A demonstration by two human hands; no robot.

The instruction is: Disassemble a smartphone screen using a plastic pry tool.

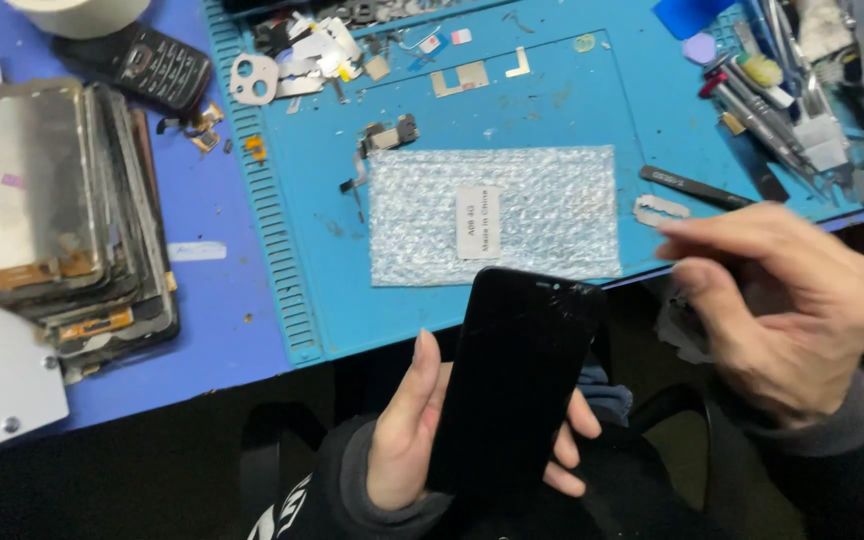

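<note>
Left hand (414,425) raised palm-up below the table edge, fingers curled round a black phone (517,375): thumb along the left edge, fingertips showing past the right edge, cracked top end tilted toward the blue mat (552,110). Right hand (782,305) hovering to the right, apart from the phone, wrist bent, thumb and forefinger pinched narrow; blurred, so cannot tell whether anything sits between them. Just beyond the phone, a sheet of bubble wrap (497,215); beside the right fingertips, a black tool (697,188). Far left, a stack of old screens (67,215).
</note>
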